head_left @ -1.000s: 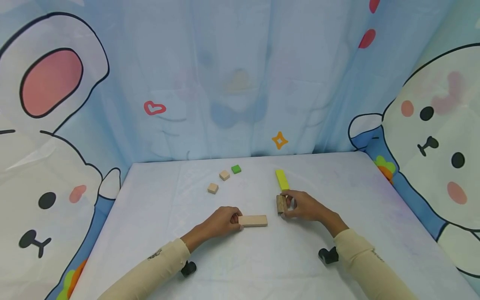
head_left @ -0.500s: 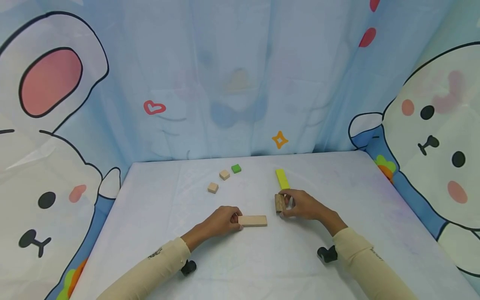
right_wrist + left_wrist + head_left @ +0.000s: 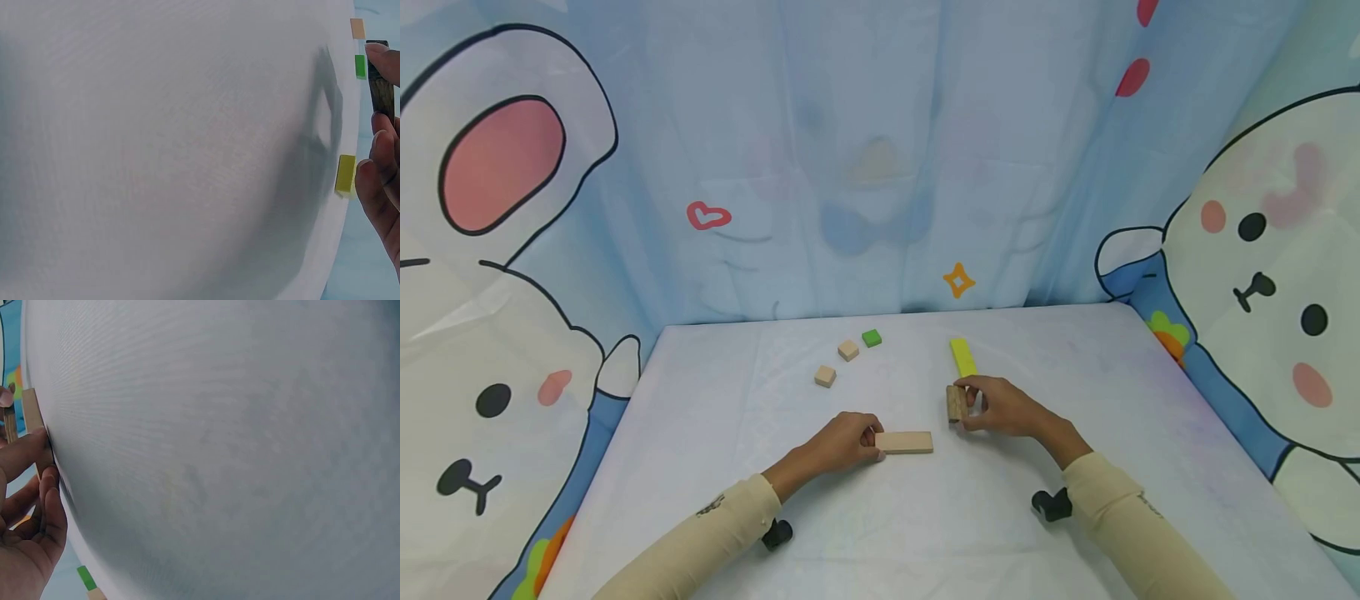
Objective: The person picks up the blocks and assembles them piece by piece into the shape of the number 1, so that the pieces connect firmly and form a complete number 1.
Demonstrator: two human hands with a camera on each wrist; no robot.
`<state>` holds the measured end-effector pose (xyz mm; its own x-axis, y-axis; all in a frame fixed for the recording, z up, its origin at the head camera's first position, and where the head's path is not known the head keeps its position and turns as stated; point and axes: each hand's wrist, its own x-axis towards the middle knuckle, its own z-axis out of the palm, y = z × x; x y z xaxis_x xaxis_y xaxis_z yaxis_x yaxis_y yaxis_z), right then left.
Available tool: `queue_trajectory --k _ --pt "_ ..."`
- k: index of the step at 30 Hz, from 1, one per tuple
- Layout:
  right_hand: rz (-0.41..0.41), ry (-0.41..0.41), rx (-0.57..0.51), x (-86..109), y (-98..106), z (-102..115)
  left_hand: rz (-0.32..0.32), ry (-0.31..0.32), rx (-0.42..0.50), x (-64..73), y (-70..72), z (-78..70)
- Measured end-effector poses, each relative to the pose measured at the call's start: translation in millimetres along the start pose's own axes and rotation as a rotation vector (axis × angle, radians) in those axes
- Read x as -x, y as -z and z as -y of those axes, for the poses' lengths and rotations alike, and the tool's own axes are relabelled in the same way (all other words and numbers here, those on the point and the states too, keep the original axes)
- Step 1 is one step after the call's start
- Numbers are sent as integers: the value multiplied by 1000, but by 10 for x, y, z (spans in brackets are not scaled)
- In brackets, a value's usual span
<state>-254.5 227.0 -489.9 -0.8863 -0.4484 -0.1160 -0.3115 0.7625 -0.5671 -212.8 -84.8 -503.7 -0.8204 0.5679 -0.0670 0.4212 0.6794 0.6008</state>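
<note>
In the head view a long, flat plain wooden block (image 3: pixel 905 442) stands at mid-table. My left hand (image 3: pixel 844 442) pinches its left end between thumb and fingers; the left wrist view shows the same wooden block (image 3: pixel 32 412) in that grip. To the right, my right hand (image 3: pixel 1006 407) pinches a short brown wooden block (image 3: pixel 957 404) by its ends. The right wrist view shows this brown block (image 3: pixel 380 87) above the tabletop, between thumb and fingertips. A gap separates the two held blocks. Just behind the right hand lies a yellow block (image 3: pixel 962 357), its near end partly hidden by the fingers.
Two small plain wooden cubes (image 3: pixel 825 377) and a small green block (image 3: pixel 871 337) lie in a slanting row toward the back of the white-covered table (image 3: pixel 737 375). A blue printed curtain (image 3: pixel 865 167) hangs behind and at both sides.
My right hand has shifted slightly left with the brown block, nearer the long wooden block. The left hand and its block have stayed in place.
</note>
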Motion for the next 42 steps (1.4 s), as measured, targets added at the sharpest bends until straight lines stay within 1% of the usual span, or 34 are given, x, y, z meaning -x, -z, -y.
queue_trajectory --k 11,20,31,42 --pt "-2 2 10 -26 -11 18 1 -5 -10 5 -6 -6" --pt "2 12 -3 -27 -4 67 11 39 -7 10 7 -19" --pt "16 23 1 -52 -21 120 14 38 2 -5 -8 -9" --pt "27 27 -12 -78 -37 180 4 57 12 -6 -30 18"
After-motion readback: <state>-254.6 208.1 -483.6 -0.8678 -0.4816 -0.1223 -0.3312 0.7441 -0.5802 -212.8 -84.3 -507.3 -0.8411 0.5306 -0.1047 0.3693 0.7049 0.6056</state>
